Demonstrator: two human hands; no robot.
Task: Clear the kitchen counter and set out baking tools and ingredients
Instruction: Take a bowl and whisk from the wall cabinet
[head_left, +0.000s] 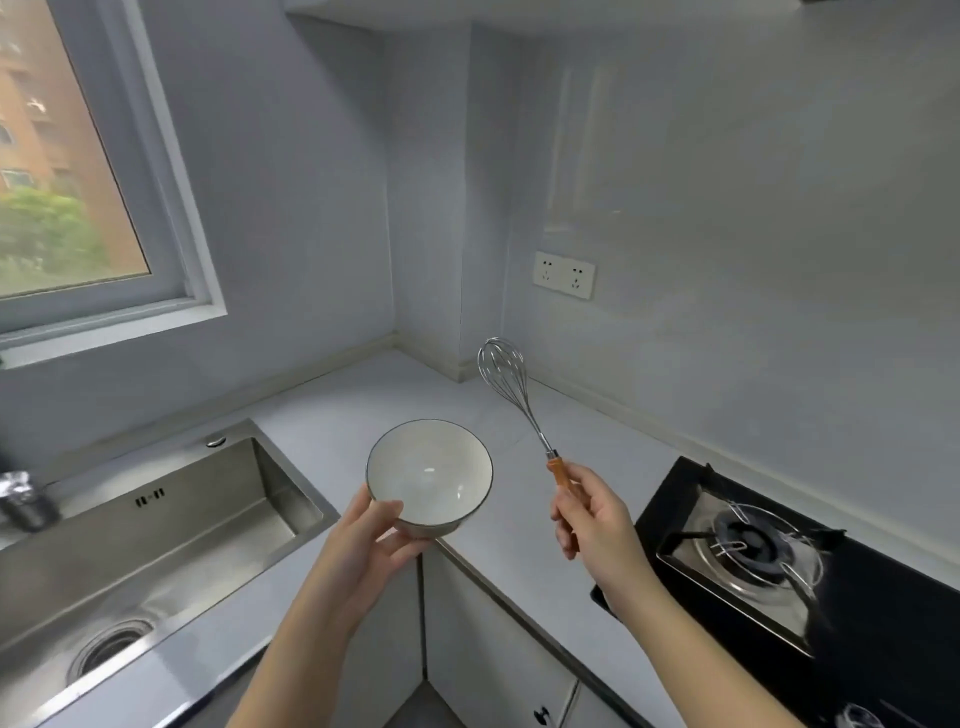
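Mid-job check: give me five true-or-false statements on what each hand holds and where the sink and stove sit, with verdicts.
1. The left hand holds a white bowl. True.
2. The bowl has batter in it. False: it is empty.
3. The right hand grips a whisk by its wooden handle. True.
4. The whisk's wires rest inside the bowl. False: they point up, apart from the bowl.
5. The gas stove lies left of the sink. False: the sink is left, the stove right.
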